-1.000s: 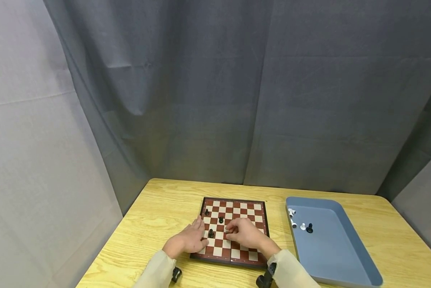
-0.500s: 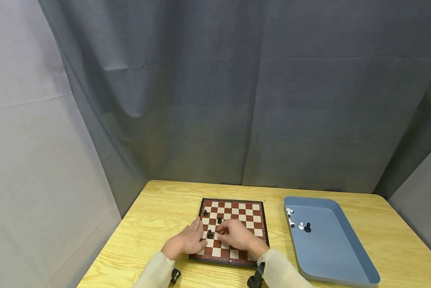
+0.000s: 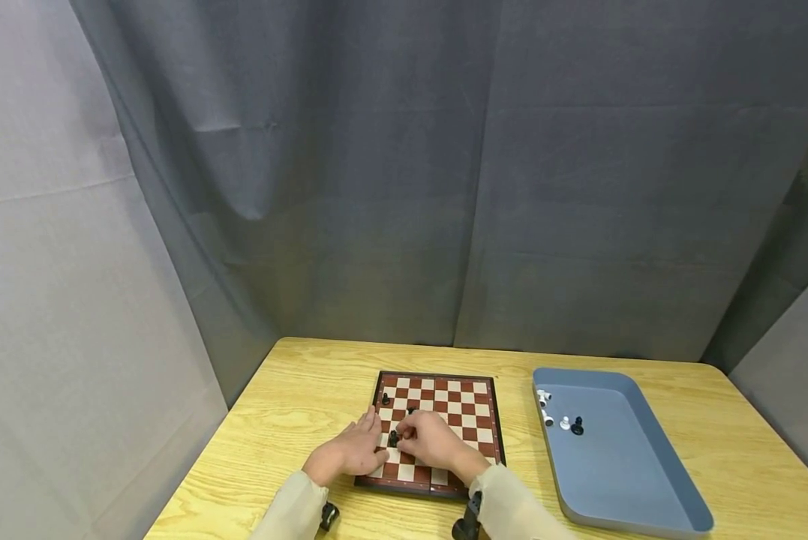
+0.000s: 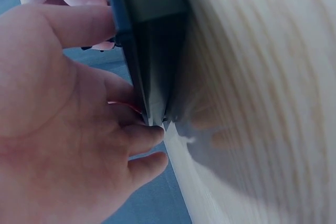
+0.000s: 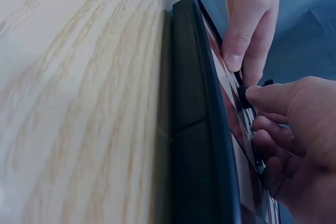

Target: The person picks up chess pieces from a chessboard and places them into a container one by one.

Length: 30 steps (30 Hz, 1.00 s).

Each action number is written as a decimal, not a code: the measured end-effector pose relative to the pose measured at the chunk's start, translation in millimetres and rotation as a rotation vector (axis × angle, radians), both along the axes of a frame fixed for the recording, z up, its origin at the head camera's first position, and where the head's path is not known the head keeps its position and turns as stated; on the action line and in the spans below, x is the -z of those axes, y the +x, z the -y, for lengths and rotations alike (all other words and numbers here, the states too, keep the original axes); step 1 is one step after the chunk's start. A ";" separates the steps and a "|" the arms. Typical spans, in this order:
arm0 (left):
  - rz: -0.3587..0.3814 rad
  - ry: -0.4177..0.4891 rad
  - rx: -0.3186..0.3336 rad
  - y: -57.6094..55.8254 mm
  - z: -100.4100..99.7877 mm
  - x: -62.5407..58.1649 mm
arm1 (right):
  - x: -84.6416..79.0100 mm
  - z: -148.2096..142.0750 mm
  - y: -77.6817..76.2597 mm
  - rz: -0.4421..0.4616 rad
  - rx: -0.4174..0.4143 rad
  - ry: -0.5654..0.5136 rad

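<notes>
My left hand (image 3: 355, 448) lies with fingers extended along the left edge of a red-and-white chessboard (image 3: 467, 411); in the left wrist view its thumb (image 4: 86, 24) rests over the board's dark rim. Thumb and index finger of my right hand (image 3: 431, 439) come round a black chess piece (image 3: 393, 439) on the left half of the board. The right wrist view has the thumb tip against that black piece (image 5: 243, 98), while the index fingertip is partly hidden. Two more black pieces stand farther back, a pawn-like one (image 3: 385, 399) and another (image 3: 412, 409) partly covered by my right hand.
A blue-grey tray (image 3: 647, 480) stands on the wooden table (image 3: 309, 390) to the right of the board. Inside it lie several white chess pieces (image 3: 544, 397) and a black one (image 3: 578, 426). Grey curtains (image 3: 376, 187) hang behind the table.
My right hand has moved left across the board to the black chess piece, covering part of the piece behind it. My left hand stays at the board's left edge.
</notes>
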<state>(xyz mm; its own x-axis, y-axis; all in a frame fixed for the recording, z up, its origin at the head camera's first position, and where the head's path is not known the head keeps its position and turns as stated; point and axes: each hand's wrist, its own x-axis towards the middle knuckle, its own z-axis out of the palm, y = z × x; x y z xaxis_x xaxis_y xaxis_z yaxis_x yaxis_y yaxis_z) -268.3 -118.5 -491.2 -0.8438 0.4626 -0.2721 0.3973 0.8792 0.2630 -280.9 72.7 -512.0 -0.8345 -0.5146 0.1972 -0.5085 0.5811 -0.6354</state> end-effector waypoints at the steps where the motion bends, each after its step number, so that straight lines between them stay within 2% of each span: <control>1: 0.002 -0.001 0.001 0.2 0.0 -0.6 | 0.3 0.9 -0.2 0.002 0.000 0.005; 16: -0.001 -0.012 0.002 0.4 -0.7 -3.5 | 0.2 7.7 1.1 -0.029 0.030 0.095; 30: 0.005 -0.002 0.008 0.9 0.1 -4.2 | -1.0 6.2 1.8 -0.035 0.007 0.107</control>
<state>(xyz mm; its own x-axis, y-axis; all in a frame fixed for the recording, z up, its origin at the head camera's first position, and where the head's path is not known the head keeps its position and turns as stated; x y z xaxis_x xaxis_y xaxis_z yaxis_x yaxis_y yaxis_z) -267.4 -118.6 -487.0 -0.8384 0.4691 -0.2775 0.4031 0.8764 0.2636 -279.1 66.5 -511.0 -0.8319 -0.5282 0.1704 -0.5248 0.6487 -0.5512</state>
